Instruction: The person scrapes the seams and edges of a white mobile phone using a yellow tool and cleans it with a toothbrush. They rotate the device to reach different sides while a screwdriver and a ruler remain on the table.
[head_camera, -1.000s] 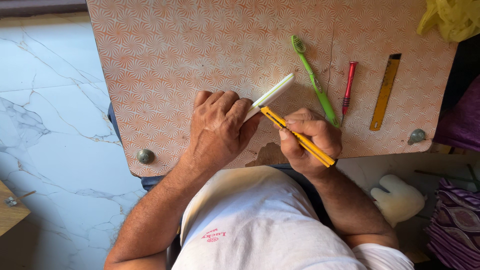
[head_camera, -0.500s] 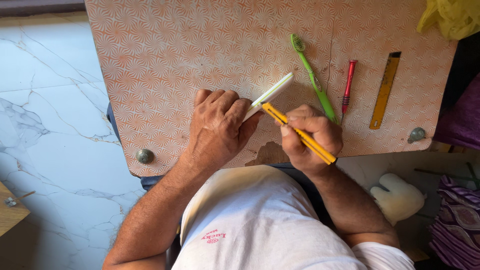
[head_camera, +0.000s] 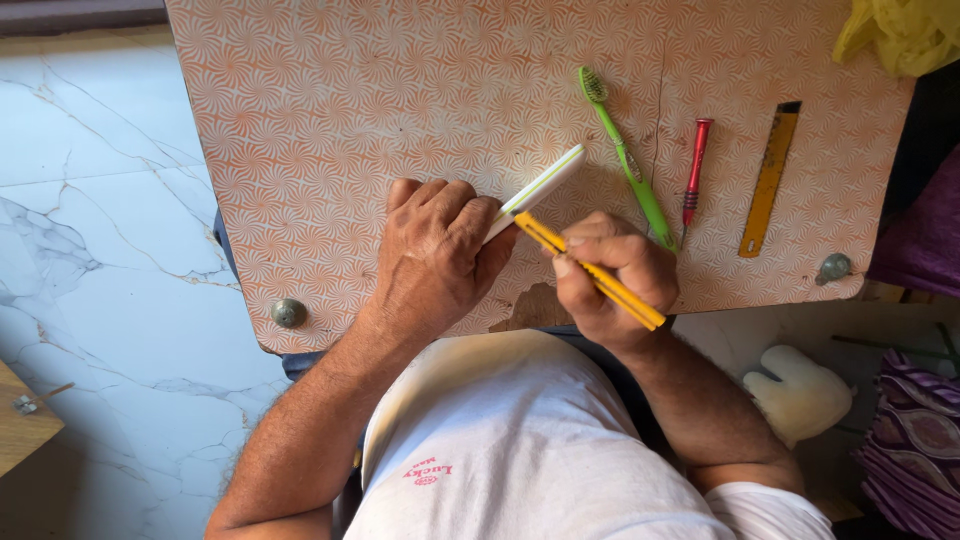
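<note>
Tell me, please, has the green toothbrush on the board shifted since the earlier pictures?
No. The green toothbrush lies just left of the red screwdriver, as before.

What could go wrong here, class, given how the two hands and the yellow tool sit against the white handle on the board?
1. The yellow utility knife in the right hand points its tip toward the left hand; a slip could probably cut those fingers.
2. The white handle is held down only by the left hand, so it might twist.
3. The green toothbrush and red screwdriver lie close by and could be knocked.
</note>
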